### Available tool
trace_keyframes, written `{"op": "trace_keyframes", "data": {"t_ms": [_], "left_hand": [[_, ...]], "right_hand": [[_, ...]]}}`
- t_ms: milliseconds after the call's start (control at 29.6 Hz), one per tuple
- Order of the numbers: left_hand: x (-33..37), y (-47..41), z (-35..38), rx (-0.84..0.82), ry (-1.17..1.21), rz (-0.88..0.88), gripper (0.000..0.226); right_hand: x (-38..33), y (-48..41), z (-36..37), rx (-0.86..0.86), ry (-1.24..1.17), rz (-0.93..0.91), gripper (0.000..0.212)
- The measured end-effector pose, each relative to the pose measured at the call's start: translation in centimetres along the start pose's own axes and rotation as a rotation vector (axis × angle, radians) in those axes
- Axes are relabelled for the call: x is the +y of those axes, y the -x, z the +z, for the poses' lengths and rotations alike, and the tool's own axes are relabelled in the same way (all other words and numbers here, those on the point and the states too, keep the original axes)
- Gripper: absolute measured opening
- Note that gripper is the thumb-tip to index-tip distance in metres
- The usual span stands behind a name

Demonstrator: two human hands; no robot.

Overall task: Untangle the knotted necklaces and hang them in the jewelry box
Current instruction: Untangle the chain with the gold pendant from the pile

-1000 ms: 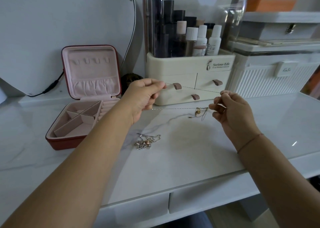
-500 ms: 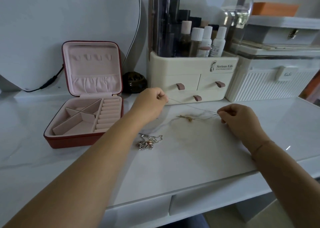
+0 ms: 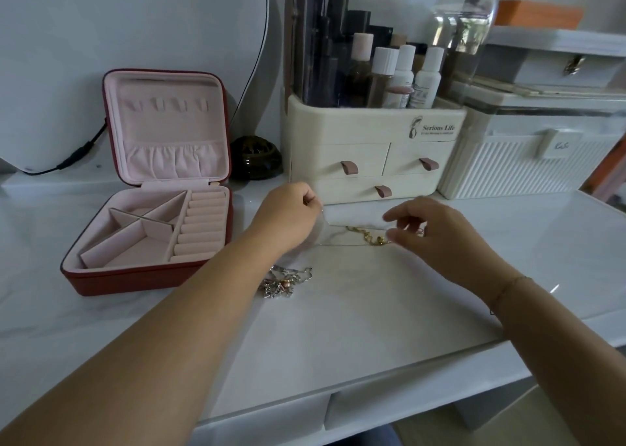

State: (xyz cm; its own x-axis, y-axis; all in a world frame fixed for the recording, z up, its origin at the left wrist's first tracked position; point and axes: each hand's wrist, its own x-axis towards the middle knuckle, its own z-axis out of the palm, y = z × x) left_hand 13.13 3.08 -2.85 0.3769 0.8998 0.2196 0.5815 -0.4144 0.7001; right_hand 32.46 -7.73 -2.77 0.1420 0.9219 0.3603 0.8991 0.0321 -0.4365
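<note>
One second ago both hands held the thin gold necklace point(image 3: 367, 236) stretched in the air between them. Now the hands are lower and closer together, and the necklace lies slack on the white table point(image 3: 338, 327), near the centre of the view, a little toward 12 o'clock.

The left hand point(image 3: 288, 217) keeps its fingers curled and pinches one end of the fine chain at its 3 o'clock side. The right hand point(image 3: 437, 235) has let go: its fingers point(image 3: 394, 215) are spread and relaxed just above the gold links, and they grip nothing.

In my judgement this means the pulling is finished for the moment and the right hand looks for a new place to take the chain, perhaps a knot or the clasp; I cannot tell if a knot remains.

The second, silver tangle point(image 3: 279, 281) waits untouched at 6 o'clock of the left hand. The jewelry box point(image 3: 135, 281) stands open at 9 o'clock, and the hooks point(image 3: 166, 104) in its lid carry nothing, so no necklace is hung yet.
</note>
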Motion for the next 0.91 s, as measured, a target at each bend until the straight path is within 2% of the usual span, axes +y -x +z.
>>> {"op": "trace_keyframes", "data": {"t_ms": [68, 135, 203, 270, 338, 439, 541, 608, 709, 912], "left_hand": [[-0.1, -0.1, 0.0, 0.032, -0.052, -0.002, 0.013], [-0.1, -0.1, 0.1, 0.077, -0.077, 0.029, 0.008], [0.2, 0.0, 0.2, 0.092, -0.055, 0.106, 0.013], [0.9, 0.5, 0.6, 0.004, -0.029, 0.186, 0.018], [1.5, 1.1, 1.2, -0.155, -0.001, 0.224, 0.026], [1.9, 1.6, 2.0, -0.320, 0.129, 0.210, 0.036], [2.2, 1.6, 1.9, -0.300, 0.270, 0.178, 0.019], [2.4, 1.6, 1.6, -0.284, 0.438, 0.142, 0.008], [2.6, 1.5, 0.9, -0.259, 0.615, 0.108, 0.008], [3.2, 1.4, 0.0, -0.252, 0.776, 0.016, 0.015]], "right_hand": [[-0.3, -0.3, 0.5, -0.116, -0.001, -0.009, 0.015], [-0.2, -0.6, 0.8, -0.115, -0.036, 0.017, 0.010], [-0.3, -0.7, 0.9, -0.093, -0.053, 0.015, 0.008], [-0.4, -0.8, 0.9, -0.100, -0.041, 0.008, 0.007], [-0.6, -0.9, 0.9, -0.102, -0.047, 0.002, 0.005], [-1.2, -1.0, 0.1, -0.075, -0.189, 0.004, 0.004], [-2.1, -1.4, -1.3, -0.059, -0.461, 0.036, 0.002], [-2.6, -1.7, -2.2, -0.058, -0.562, 0.024, 0.004], [-2.9, -2.0, -3.0, -0.060, -0.727, 0.050, 0.006], [-2.8, -2.1, -3.4, -0.002, -0.896, 0.168, 0.011]]}}
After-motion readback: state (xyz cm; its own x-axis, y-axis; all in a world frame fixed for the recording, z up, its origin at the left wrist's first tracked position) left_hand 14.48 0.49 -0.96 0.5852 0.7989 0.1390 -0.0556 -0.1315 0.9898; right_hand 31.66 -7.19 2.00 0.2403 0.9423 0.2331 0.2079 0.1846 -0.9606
